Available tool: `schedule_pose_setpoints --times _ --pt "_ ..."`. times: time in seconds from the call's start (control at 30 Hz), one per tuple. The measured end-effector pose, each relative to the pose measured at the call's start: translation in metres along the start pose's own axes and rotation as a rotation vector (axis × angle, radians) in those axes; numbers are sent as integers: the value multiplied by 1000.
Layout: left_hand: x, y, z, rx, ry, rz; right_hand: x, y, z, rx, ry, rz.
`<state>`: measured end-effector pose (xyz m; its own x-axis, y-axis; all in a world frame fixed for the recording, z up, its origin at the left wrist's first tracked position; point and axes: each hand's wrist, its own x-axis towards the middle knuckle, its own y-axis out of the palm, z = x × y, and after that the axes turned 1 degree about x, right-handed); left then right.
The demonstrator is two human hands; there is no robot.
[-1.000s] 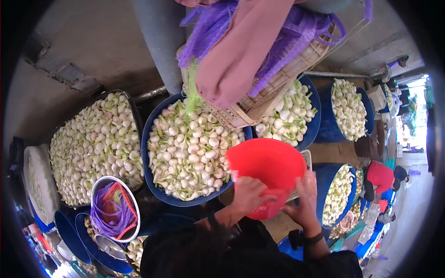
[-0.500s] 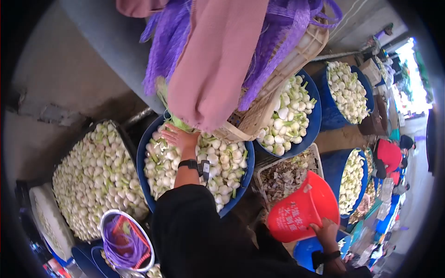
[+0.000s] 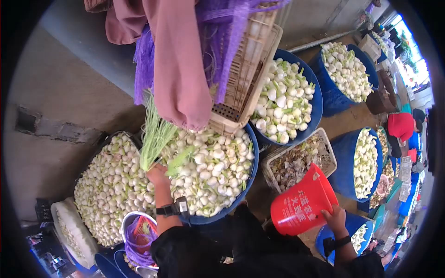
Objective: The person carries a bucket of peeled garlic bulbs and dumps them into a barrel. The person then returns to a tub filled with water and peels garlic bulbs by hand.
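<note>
Wide blue tubs and pale crates heaped with white bulbs [image 3: 215,162] crowd the floor [image 3: 340,121], and a pink cloth [image 3: 181,65] and purple netting [image 3: 143,69] hang over the nearest blue tub [image 3: 255,160]. Good handling of the green netting [image 3: 157,132] would mean a firm pinch on its gathered lower end and a gentle, even pull, since loose strands could snag on the bulbs' stalks; a tug at an angle might drag the pink cloth along. The red bucket [image 3: 299,206] is best carried with a sure grip on its rim, clear of the scrap basket [image 3: 296,160] beside it. The left hand [image 3: 158,173] appears closed around the bottom of the green netting, though the fingertips are partly hidden; the strands rise from it toward the pink cloth, above the edge of the bulbs. The right hand [image 3: 334,220], well apart, is curled over the rim of the red bucket, which tilts out to its side.
</note>
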<state>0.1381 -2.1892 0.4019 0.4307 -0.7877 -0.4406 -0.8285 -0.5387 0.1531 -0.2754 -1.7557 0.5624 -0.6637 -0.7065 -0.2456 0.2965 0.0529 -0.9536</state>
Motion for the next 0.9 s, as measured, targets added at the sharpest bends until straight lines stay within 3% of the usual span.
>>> schedule_pose_setpoints --times 0.17,0.23,0.3,0.37,0.4,0.47,0.5,0.57,0.63,0.7,0.77,0.83,0.9 --pt "-83 -17 -116 -173 -103 239 -9 11 -22 78 -114 -56" --pt "-110 -16 -160 -356 -121 244 -10 6 -32 139 -171 -85" --pt "-124 -19 -206 -108 399 308 -16 2 -50 138 -187 -101" --pt "-138 -16 -262 -520 128 991 -26 -1 -72 135 -204 -119" --pt "-198 11 -274 -510 134 995 -30 -1 -84 145 -213 -153" --pt "-309 59 -267 405 889 530 -42 -3 -108 169 -210 -198" --pt "-327 67 -262 404 904 551 -48 -5 -121 167 -191 -218" --pt "-350 84 -243 397 861 728 -61 -5 -148 179 -146 -263" --pt "-312 114 -215 95 481 1018 -79 -2 -180 138 -90 -281" --pt "-337 171 -177 -116 224 1088 -100 -6 -205 138 -35 -299" --pt "-522 190 -156 191 955 888 -120 -9 -229 131 9 -317" --pt "-424 263 -91 -87 335 1020 -144 -7 -256 127 148 -324" --pt "-391 320 -2 -432 56 594 -167 0 -277 119 238 -361"
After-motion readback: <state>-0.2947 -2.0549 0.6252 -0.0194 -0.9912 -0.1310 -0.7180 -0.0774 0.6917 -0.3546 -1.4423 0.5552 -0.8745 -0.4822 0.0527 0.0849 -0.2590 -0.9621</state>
